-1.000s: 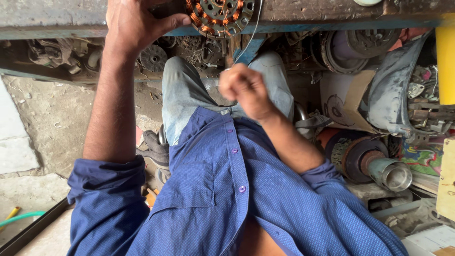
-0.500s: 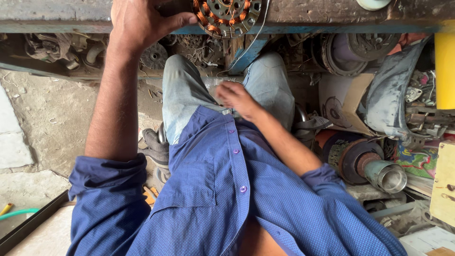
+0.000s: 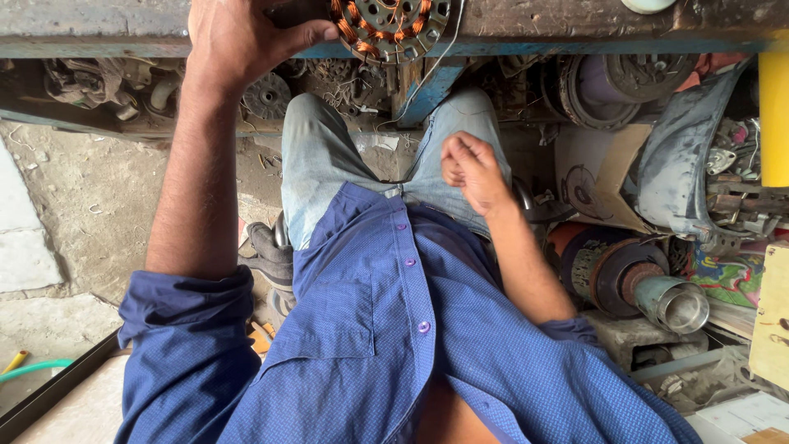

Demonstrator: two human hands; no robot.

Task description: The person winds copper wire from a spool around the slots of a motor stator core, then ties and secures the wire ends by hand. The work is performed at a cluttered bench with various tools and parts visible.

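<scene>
Left hand (image 3: 238, 37) grasping desk (image 3: 99, 20) edge beside copper-wound stator (image 3: 390, 25); right hand (image 3: 470, 168) loosely clenched, empty, over lap

The right hand (image 3: 470, 171) now sits lower than a second ago, down over the lap against the jeans (image 3: 329, 164), its fingers curled in a loose fist; a moment earlier it was raised nearer the tabletop (image 3: 107, 25) edge. The thin wire (image 3: 427, 78) hanging from the copper-wound stator (image 3: 390, 25) now runs longer toward it.
</scene>
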